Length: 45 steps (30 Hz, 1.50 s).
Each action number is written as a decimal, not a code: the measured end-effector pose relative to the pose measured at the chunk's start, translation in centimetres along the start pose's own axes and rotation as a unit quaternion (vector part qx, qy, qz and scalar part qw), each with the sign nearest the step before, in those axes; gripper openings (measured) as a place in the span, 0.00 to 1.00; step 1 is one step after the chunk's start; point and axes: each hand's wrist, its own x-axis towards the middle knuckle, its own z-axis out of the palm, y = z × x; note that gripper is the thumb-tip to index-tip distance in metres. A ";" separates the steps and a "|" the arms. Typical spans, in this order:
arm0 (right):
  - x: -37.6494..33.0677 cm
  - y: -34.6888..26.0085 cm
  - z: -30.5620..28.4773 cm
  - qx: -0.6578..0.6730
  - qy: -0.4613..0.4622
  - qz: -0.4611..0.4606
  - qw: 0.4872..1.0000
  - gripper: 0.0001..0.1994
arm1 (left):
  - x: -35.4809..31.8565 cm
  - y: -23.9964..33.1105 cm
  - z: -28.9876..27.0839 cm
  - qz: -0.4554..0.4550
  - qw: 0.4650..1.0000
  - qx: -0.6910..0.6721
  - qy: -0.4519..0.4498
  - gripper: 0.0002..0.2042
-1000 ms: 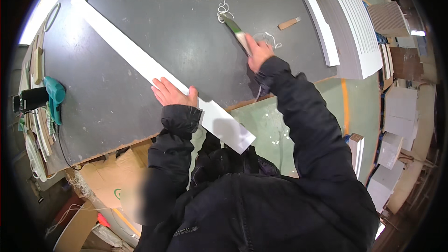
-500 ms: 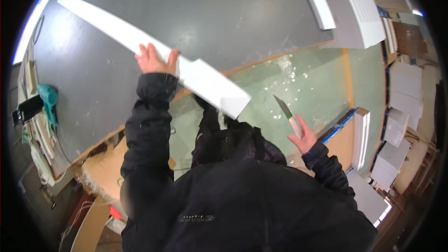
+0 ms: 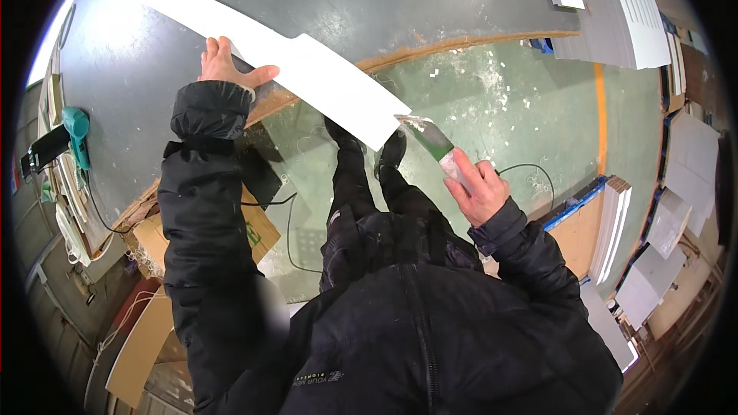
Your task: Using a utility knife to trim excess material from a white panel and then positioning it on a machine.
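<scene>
White board (image 3: 307, 73) slants from 10 o'clock to just above centre, notched wide end jutting past edge of dark table (image 3: 346, 0), over green floor (image 3: 538, 123). Left hand (image 3: 227, 69), between 10 and 11 o'clock, at board's lower edge, thumb and fingers spread; cannot tell whether they grip. Right hand (image 3: 486, 194), 3 o'clock, fingers wrapped round pale handle of knife (image 3: 432, 137), blade tip at board's end corner. Teal pistol-shaped tool (image 3: 75, 127) at 9 o'clock, white panel stack (image 3: 634, 11) at 2.
</scene>
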 end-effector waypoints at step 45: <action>34.9 -2.2 -3.2 -0.061 -0.304 -0.385 0.869 0.25 | -2.4 -0.1 1.7 0.036 0.977 -0.162 0.131 0.57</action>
